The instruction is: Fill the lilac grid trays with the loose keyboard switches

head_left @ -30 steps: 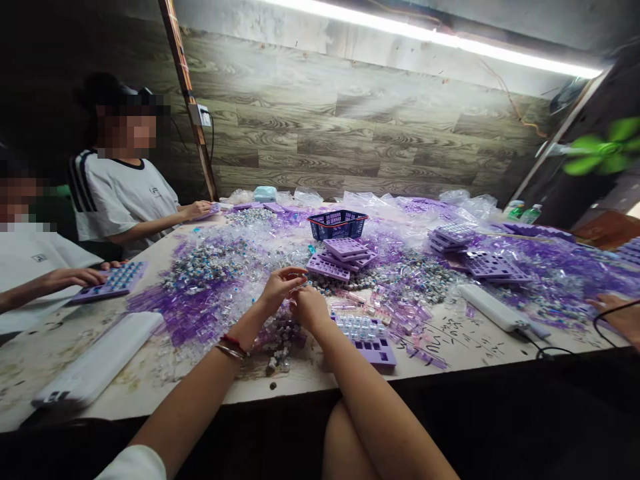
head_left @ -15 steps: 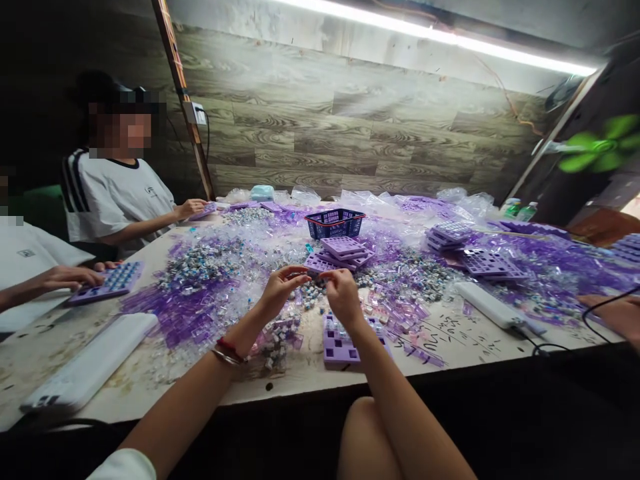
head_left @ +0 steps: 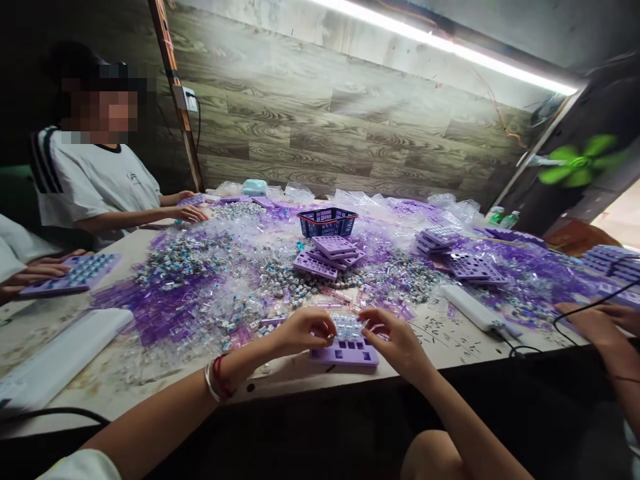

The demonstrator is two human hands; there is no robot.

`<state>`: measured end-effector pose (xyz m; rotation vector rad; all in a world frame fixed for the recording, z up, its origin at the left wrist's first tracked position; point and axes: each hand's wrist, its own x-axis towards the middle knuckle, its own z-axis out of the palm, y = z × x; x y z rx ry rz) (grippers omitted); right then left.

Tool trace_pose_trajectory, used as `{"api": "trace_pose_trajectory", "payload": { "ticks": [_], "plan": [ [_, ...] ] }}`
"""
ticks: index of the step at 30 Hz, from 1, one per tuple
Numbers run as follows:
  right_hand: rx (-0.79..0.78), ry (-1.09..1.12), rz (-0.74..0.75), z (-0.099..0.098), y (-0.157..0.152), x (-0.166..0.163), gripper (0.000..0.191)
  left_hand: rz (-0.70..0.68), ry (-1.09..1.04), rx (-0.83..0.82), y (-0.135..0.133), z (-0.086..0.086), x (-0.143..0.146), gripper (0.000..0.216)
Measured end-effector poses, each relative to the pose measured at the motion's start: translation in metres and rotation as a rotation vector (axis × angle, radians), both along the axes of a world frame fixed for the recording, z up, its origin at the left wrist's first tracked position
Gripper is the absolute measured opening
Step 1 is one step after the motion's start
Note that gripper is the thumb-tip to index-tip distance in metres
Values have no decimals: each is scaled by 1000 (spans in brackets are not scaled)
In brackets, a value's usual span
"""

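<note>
A purple slotted tray [head_left: 345,351] lies at the near edge of the table, its far rows filled with clear little switch parts. My left hand [head_left: 306,329] rests at the tray's left side, fingers curled in a pinch over its top edge; what they hold is too small to name. My right hand [head_left: 395,340] sits at the tray's right side, fingers bent and closed toward the filled slots. A red cord and a bangle [head_left: 216,379] circle my left wrist.
Heaps of clear and purple parts [head_left: 190,287] cover the table [head_left: 280,383]. A blue basket [head_left: 327,222] and stacked purple trays [head_left: 330,255] stand behind. White long boxes [head_left: 60,357] [head_left: 467,307] lie left and right. Two people sit at left [head_left: 95,180]; another person's hand [head_left: 595,320] at right.
Both my hands came down from the pile toward the near edge and now sit either side of the purple tray. The camera view tilted and shifted left.
</note>
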<state>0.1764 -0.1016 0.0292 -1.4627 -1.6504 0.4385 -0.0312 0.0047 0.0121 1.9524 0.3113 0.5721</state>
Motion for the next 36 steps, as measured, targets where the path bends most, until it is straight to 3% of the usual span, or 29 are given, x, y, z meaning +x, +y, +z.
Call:
{"api": "trace_pose_trajectory", "payload": {
  "ticks": [5,8,15,21,36],
  "plan": [
    [-33,-139,36,-5,-8,-1,21,48,-8,381,-4,1,0,25],
    [-56,-173,46,-4,-9,-4,23,38,-19,477,-8,4,0,27],
    [-69,-153,132,-2,-9,-11,23,-61,67,384,-5,9,-5,18],
    [-61,-160,141,-2,-7,-12,23,-3,103,315,-6,16,-7,11],
    [-82,-236,154,-4,-6,-16,23,-48,229,299,-5,24,-13,27]
  ]
}}
